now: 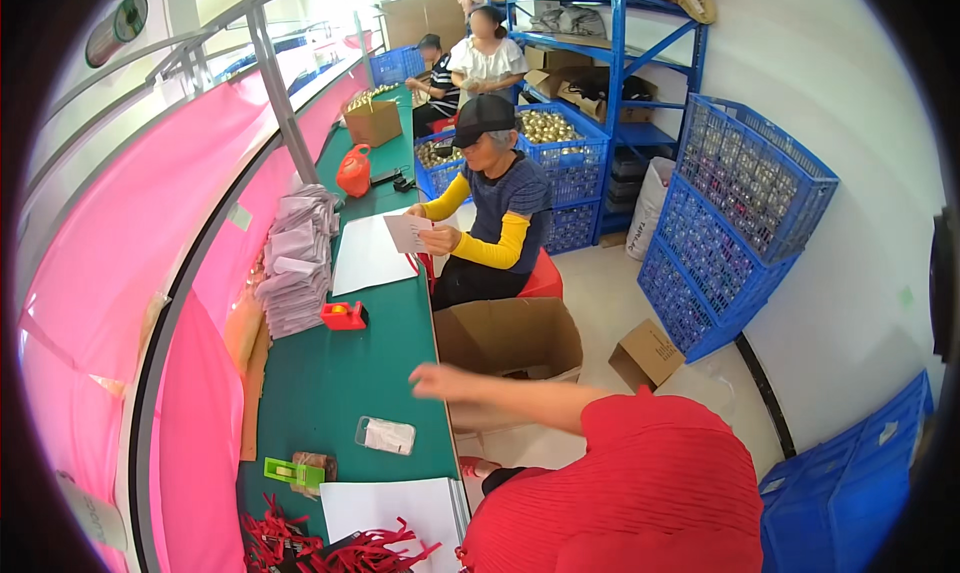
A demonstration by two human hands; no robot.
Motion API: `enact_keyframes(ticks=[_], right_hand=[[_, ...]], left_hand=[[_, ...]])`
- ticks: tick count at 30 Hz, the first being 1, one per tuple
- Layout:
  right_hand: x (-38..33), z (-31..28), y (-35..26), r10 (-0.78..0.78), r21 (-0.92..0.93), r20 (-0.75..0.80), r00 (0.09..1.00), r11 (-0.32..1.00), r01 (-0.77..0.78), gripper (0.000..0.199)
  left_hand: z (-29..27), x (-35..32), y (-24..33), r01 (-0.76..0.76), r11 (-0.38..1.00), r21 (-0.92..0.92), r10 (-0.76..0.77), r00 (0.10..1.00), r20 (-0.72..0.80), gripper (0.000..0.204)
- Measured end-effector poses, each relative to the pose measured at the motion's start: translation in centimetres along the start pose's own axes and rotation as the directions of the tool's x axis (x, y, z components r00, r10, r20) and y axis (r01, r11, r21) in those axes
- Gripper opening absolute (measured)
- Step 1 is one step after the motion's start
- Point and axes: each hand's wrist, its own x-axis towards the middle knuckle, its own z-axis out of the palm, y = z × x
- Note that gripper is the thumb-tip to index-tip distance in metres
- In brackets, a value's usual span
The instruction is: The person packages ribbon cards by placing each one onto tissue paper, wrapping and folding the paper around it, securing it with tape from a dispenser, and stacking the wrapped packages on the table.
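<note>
My right hand [434, 381] reaches out to the left on a bare arm from a red sleeve, over the table's edge beside a large open cardboard box [510, 323]. Motion smears its fingers, and I see nothing clearly held in it. Below it, on the green table [390, 373], lies a pale phone-shaped object in a clear case [386, 436]. Closer to me are a green tape dispenser [293, 471], a stack of white sheets [385, 508] and a heap of red ribbons with dark pieces [340, 553]. My left hand is out of sight.
A co-worker [490, 203] in yellow sleeves holds a white card [408, 233] across the box; two more people sit farther back. Folded pale packets [298, 258] and a red tape dispenser [344, 316] stand on the table. Blue crates [720, 233] are stacked at right.
</note>
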Motion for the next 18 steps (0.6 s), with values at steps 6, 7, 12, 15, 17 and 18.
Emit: enact_keyframes(ticks=[6, 7, 12, 15, 17, 18], right_hand=[[-1.6, -22.4, -3.8, 0.268, 0.244, -0.578, 0.771, 0.958, -0.150, 0.056], [-2.1, -26.6, -3.6, 0.095, 0.005, -0.734, 0.673, 0.991, -0.135, 0.062], [-3.7, -35.6, -7.2, 0.294, 0.135, -0.770, 0.566, 0.942, -0.306, 0.073], [-3.1, -38.4, -6.6, 0.360, 0.131, -0.789, 0.498, 0.890, -0.437, 0.075], [-2.0, -40.0, -5.9, 0.465, 0.078, -0.785, 0.409, 0.730, -0.679, 0.071], [-1.7, -40.2, -5.7, 0.475, 0.089, -0.781, 0.406, 0.727, -0.681, 0.071]], left_hand=[[0.6, -0.8, -0.8, 0.011, 1.000, -0.010, -0.012, 1.000, -0.022, 0.022], [0.9, -0.7, -0.5, 0.004, 1.000, -0.020, -0.004, 1.000, -0.007, 0.022], [1.6, -1.5, -0.5, 0.039, 0.995, -0.093, -0.039, 0.999, 0.005, 0.020], [2.1, -1.9, -0.8, 0.028, 0.997, -0.068, -0.027, 1.000, 0.015, 0.019], [2.1, -1.8, -0.7, 0.025, 1.000, -0.019, -0.024, 1.000, 0.015, 0.019], [2.2, -1.7, -0.9, 0.024, 1.000, 0.007, -0.024, 1.000, 0.000, 0.020]])
